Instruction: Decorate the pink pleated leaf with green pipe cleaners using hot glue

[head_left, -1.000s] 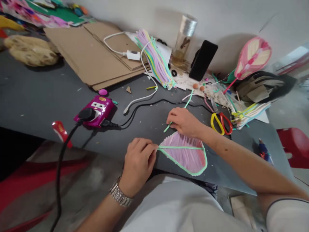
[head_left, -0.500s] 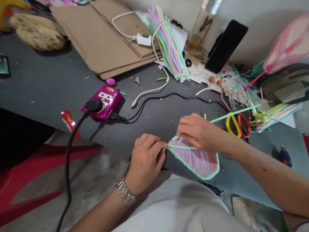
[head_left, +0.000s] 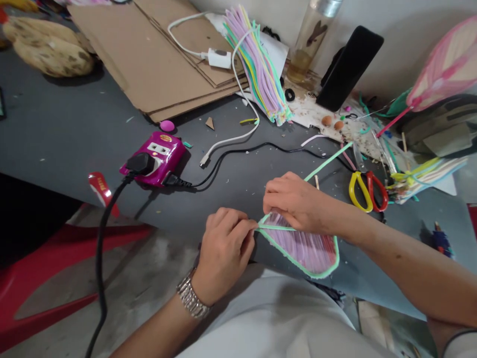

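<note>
A leaf shape of lilac and pink pipe cleaners (head_left: 305, 248) with a mint-green chenille border lies at the table's front edge. A mint-green stem crosses its upper part. My left hand (head_left: 223, 253), with a metal-link watch (head_left: 191, 298) on the wrist, pinches the leaf's pointed end and that stem. My right hand (head_left: 294, 201) grips the leaf's upper edge from above, hiding part of it. A loose mint-green pipe cleaner (head_left: 328, 161) rises from under my right hand towards the scissors.
Yellow-and-red scissors (head_left: 367, 191) lie right of my right hand. Behind are a magenta power socket (head_left: 154, 166) with a black cable, a white charger cable, stacked cardboard (head_left: 156, 64), a bundle of pipe cleaners (head_left: 259, 67), a glass bottle and a phone. A finished pink leaf (head_left: 447, 64) stands at right.
The loose green pipe cleaner has swung from pointing right to pointing up and right. My right hand has shifted slightly left on the leaf. The view has barely moved since the last frame.
</note>
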Action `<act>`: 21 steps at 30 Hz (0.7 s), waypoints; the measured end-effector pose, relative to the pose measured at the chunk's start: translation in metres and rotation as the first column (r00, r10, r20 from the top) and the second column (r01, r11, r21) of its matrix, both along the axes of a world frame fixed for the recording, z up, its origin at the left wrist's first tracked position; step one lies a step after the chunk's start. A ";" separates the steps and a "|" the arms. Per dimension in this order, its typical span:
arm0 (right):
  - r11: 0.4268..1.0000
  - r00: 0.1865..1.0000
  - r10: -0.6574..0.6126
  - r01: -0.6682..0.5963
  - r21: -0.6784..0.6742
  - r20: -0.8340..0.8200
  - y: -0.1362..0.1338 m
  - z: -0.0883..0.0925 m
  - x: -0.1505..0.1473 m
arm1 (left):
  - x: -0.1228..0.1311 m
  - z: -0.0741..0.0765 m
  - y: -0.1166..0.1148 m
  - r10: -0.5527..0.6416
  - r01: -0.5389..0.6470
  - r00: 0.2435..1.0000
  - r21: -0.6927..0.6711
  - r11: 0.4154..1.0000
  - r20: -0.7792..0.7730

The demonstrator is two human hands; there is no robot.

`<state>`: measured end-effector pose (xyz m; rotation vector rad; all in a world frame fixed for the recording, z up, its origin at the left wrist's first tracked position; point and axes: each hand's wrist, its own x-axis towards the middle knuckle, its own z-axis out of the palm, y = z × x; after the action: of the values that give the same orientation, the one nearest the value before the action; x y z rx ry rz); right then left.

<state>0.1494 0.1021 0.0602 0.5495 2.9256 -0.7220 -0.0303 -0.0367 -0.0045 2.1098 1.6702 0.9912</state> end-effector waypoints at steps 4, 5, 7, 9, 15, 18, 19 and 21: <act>1.000 1.000 0.017 -0.018 0.004 0.016 -0.001 -0.001 -0.003 | 0.000 0.000 0.000 -0.001 0.001 1.000 -0.007 1.000 0.004; 1.000 1.000 0.022 -0.022 0.008 0.019 -0.001 -0.001 -0.003 | 0.000 0.000 0.000 -0.002 0.002 1.000 -0.006 1.000 0.004; 0.999 0.999 0.029 -0.029 0.018 0.030 -0.002 0.000 -0.004 | 0.000 -0.001 0.000 -0.006 0.006 1.000 -0.004 1.000 0.004; 0.999 0.999 0.032 -0.033 0.025 0.043 -0.003 0.000 -0.005 | -0.001 -0.002 0.000 -0.008 0.008 1.000 -0.002 1.000 0.002; 0.999 0.995 0.014 -0.017 0.029 0.096 -0.004 0.000 -0.009 | 0.000 -0.001 0.000 -0.010 0.010 1.000 0.010 1.000 -0.002; 0.999 0.995 0.015 -0.018 0.033 0.103 -0.004 0.000 -0.010 | 0.000 0.000 0.000 -0.009 0.009 1.000 0.021 1.000 -0.007; 0.999 0.995 0.016 -0.020 0.034 0.101 -0.004 0.000 -0.010 | 0.000 -0.001 0.000 -0.010 0.010 1.000 0.024 1.000 -0.010; 0.999 0.995 0.017 -0.021 0.034 0.102 -0.004 0.001 -0.010 | 0.000 -0.002 0.000 -0.016 0.016 1.000 0.025 1.000 -0.016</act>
<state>0.1390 0.0981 0.0611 0.5445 2.8499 -0.6218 -0.0308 -0.0370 -0.0065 2.1491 1.6536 0.9990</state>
